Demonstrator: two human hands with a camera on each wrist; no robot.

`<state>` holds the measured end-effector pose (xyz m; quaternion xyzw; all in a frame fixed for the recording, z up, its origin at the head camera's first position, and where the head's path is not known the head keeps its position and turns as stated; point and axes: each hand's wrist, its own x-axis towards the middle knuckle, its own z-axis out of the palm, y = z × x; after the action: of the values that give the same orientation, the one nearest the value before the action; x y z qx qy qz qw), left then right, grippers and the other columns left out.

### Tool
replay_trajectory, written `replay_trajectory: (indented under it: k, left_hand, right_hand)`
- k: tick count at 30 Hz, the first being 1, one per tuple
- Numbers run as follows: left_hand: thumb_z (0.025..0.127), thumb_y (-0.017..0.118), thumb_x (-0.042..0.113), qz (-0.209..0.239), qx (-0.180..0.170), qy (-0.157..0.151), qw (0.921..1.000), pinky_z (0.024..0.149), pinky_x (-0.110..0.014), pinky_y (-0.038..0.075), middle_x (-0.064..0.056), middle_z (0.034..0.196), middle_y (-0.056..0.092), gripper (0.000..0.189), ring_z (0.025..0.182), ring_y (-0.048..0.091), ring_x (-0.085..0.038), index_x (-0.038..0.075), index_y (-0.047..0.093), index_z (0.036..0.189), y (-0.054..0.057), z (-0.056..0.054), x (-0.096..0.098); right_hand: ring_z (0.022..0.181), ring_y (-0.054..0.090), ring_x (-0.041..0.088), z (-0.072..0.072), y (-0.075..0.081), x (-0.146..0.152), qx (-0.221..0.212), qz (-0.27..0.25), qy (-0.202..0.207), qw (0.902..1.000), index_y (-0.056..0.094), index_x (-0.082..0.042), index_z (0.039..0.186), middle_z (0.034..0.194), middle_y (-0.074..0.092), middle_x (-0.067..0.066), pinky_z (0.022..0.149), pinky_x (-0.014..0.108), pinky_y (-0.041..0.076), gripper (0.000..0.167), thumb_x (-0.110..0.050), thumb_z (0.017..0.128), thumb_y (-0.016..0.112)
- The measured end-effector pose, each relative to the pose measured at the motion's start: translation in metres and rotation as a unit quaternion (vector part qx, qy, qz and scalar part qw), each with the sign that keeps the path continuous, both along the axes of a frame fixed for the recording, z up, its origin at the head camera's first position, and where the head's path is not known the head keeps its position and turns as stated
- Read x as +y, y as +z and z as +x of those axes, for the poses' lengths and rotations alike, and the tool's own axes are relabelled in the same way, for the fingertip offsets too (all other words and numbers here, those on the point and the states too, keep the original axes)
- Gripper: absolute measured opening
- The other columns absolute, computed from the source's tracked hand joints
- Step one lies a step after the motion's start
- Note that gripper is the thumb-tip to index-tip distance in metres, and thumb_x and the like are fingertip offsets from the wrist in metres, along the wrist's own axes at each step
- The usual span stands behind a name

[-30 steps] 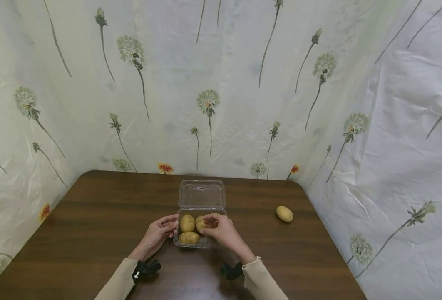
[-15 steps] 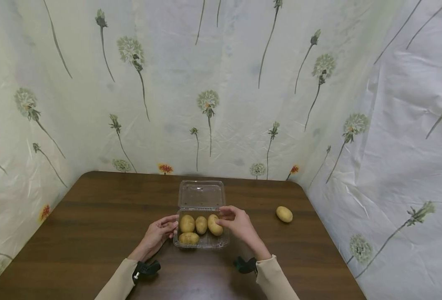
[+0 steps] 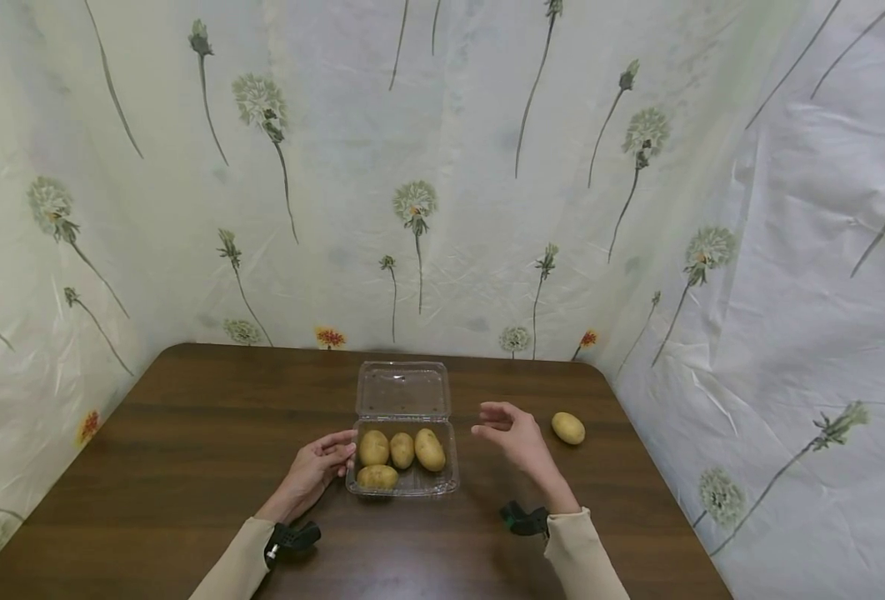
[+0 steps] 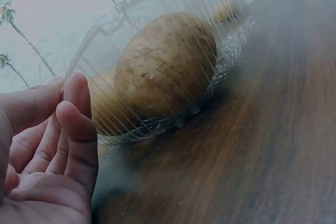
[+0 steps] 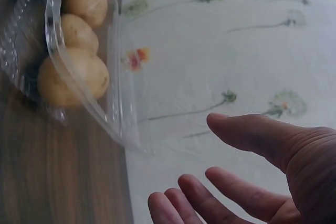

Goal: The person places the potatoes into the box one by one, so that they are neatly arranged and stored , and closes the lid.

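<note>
A clear plastic clamshell container stands on the table with its lid folded back. Several potatoes lie inside, three along the back and one in front at the left. My left hand pinches the container's left rim between thumb and fingertips; the left wrist view shows this grip beside a large potato. To the right of the container, my right hand is in the air with fingers spread from the thumb, holding nothing. One loose potato lies on the table just beyond the right hand.
The brown wooden table has a rounded far edge. A pale curtain printed with dandelions hangs behind it and on both sides. Each wrist wears a black strap mount.
My right hand has let go of the potato at the container's right side and moved right, towards the loose potato. The left hand stays at the rim.
</note>
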<state>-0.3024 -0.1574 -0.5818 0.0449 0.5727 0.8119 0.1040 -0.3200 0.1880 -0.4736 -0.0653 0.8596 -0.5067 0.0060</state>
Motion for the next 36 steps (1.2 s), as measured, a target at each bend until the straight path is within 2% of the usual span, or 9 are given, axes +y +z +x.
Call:
replay_trajectory:
  k: [6,12,22,28,36]
  left_hand:
    - [0.097,0.058,0.012,-0.002,-0.003,-0.001,1.0,0.062,-0.018,0.047,0.007,0.081,0.067,0.052,0.072,0.061,-0.006,-0.008,0.04,0.141,0.0,0.0,0.0]
    - [0.096,0.059,0.012,0.002,-0.005,0.001,1.0,0.061,-0.018,0.047,0.007,0.08,0.066,0.052,0.071,0.061,-0.006,-0.009,0.04,0.14,0.001,0.0,0.001]
    - [0.096,0.059,0.012,0.0,-0.004,0.003,1.0,0.061,-0.018,0.047,0.007,0.081,0.066,0.053,0.071,0.061,-0.006,-0.009,0.04,0.14,0.002,0.001,0.001]
    - [0.096,0.06,0.013,0.001,-0.002,0.002,1.0,0.061,-0.018,0.047,0.007,0.081,0.067,0.053,0.072,0.061,-0.006,-0.009,0.04,0.14,0.001,0.0,0.0]
    - [0.096,0.059,0.011,0.008,-0.004,0.003,1.0,0.061,-0.018,0.047,0.006,0.081,0.067,0.052,0.071,0.061,-0.007,-0.01,0.04,0.14,0.0,-0.001,0.0]
  right_hand:
    - [0.114,0.062,0.03,-0.002,0.0,0.024,-0.008,-0.002,-0.017,0.9998,0.059,-0.011,0.129,0.125,0.063,0.014,0.091,0.041,0.053,0.048,-0.025,0.085,0.075]
    - [0.12,0.057,0.035,-0.005,-0.003,0.053,-0.008,0.007,-0.039,0.9992,0.054,-0.004,0.133,0.131,0.057,0.021,0.093,0.042,0.051,0.054,-0.027,0.087,0.073]
    - [0.122,0.056,0.033,-0.011,-0.016,0.093,-0.005,0.04,-0.116,0.9924,0.057,-0.007,0.131,0.134,0.056,0.02,0.093,0.043,0.051,0.057,-0.035,0.085,0.075]
    - [0.124,0.053,0.036,-0.017,-0.023,0.107,-0.007,0.029,-0.146,0.9888,0.055,-0.003,0.133,0.136,0.053,0.023,0.1,0.046,0.045,0.055,-0.03,0.088,0.072]
    - [0.127,0.049,0.037,-0.024,-0.027,0.12,-0.014,0.015,-0.164,0.9862,0.051,0.0,0.135,0.138,0.05,0.025,0.104,0.048,0.04,0.055,-0.024,0.089,0.069]
